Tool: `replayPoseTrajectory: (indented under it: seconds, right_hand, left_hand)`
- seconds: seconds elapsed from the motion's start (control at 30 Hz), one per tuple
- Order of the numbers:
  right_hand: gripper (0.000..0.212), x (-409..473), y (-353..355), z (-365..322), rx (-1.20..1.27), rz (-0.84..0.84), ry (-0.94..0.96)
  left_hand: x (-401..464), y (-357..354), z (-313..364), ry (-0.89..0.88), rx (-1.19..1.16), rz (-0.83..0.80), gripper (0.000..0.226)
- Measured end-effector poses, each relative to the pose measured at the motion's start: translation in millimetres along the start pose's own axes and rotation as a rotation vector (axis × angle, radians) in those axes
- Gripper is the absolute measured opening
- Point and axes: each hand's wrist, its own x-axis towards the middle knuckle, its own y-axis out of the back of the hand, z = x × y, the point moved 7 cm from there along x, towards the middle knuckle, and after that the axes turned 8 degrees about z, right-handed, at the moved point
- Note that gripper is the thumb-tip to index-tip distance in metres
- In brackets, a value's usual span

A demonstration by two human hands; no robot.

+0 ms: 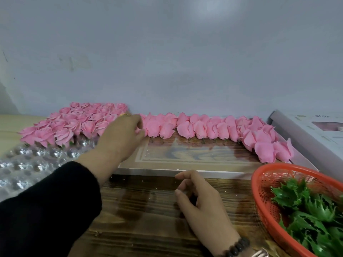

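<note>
Likely row-filling step; your left hand (122, 134), fingers curled, meets the row of pink fabric rose heads (204, 127), grip hidden; right hand (200, 197) loosely curled, empty; next, seat one alongside.

Left hand (122, 134) stretched forward on black-sleeved arm, fingers bent downward; right hand (200, 199) low, fingers loosely curled

A few small dark marks of print (322, 116) were seen on the pale box (304, 130) at the right edge, near its top rim and above its little window. The marks were too blurry and too small to be read, so no word, name or number could be made out. Nothing else with writing on it was seen.
</note>
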Motion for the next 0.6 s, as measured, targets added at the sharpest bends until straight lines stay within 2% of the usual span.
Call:
replayPoseTrajectory:
  seconds: [0.1,0.23,0.33,0.43,0.53,0.6]
  right_hand:
    - [0.023,0,1,2,0.0,0.007,-0.012]
    - [0.021,0,-1,3,0.005,-0.023,-0.018]
    - [0.025,1,-3,5,0.002,-0.036,-0.027]
    - [0.028,2,-2,5,0.028,-0.038,-0.048]
    - [0.029,3,-2,3,0.019,-0.061,-0.047]
    - [0.029,4,-1,3,0.012,-0.063,-0.052]
  left_hand:
    - [-4,-30,14,0.001,-0.065,-0.079,0.004]
    - [7,-51,-22,0.204,-0.07,-0.104,0.008]
    - [15,-59,-48,0.264,-0.02,-0.095,0.01]
    - [26,-68,-56,0.256,0.039,-0.089,0.007]
    - [36,-79,-58,0.234,0.155,-0.109,0.029]
    - [42,-84,-59,0.205,0.236,-0.103,0.029]
